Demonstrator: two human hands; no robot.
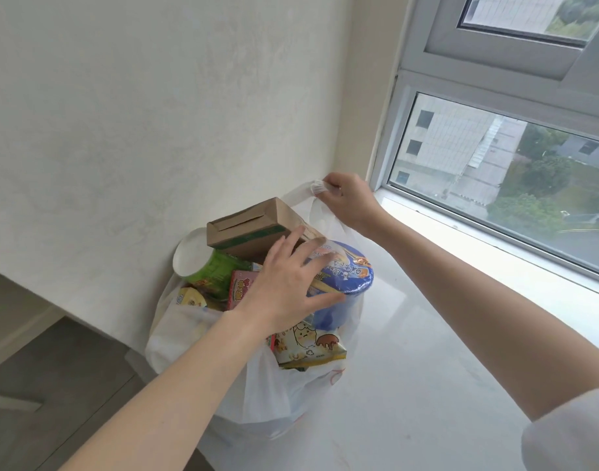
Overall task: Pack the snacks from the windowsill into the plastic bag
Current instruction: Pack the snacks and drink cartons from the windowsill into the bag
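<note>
A white plastic bag (267,392) stands on the windowsill (427,351) against the wall, stuffed with snacks. Inside I see a blue noodle bowl (352,283), a brown cardboard box (253,229) on top, a green canister with a white lid (202,263), a pink box (240,287) and a cartoon-printed packet (311,345) at the front. My left hand (284,290) lies with spread fingers on the blue bowl's lid and against the brown box. My right hand (349,202) pinches the bag's far handle (311,192) and holds it up.
The white wall rises right behind the bag. A window frame (386,158) borders the sill on the right. To the left the sill ends and a dark floor (53,368) lies lower down. Bare sill stretches toward me on the right.
</note>
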